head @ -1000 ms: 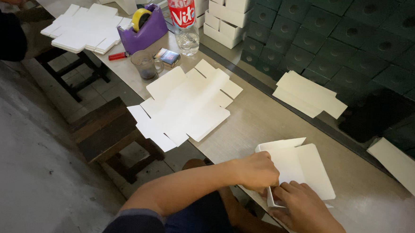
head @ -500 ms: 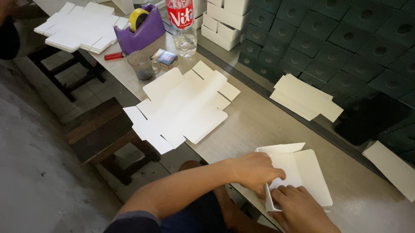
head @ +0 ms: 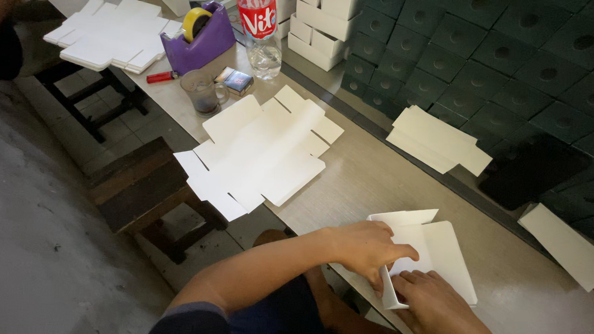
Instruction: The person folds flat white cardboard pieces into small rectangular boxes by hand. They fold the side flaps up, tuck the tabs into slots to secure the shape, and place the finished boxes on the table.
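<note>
left hand (head: 364, 248): fingers flat on white die-cut cardboard box blank (head: 434, 255) | right hand (head: 438, 310): pinching raised flap | advice: press creases firmly, keep edges aligned

card blank (head: 434, 255): plain white, under both hands | flat blanks stack (head: 260, 151): white, left of it | tape dispenser (head: 205, 43): purple, yellow roll, far left of it | bottle (head: 258, 26): clear, red label | lighter (head: 159, 77): red | trays (head: 492, 69): dark green, dimpled grid, beyond it | table (head: 371, 171): grey-brown
</note>
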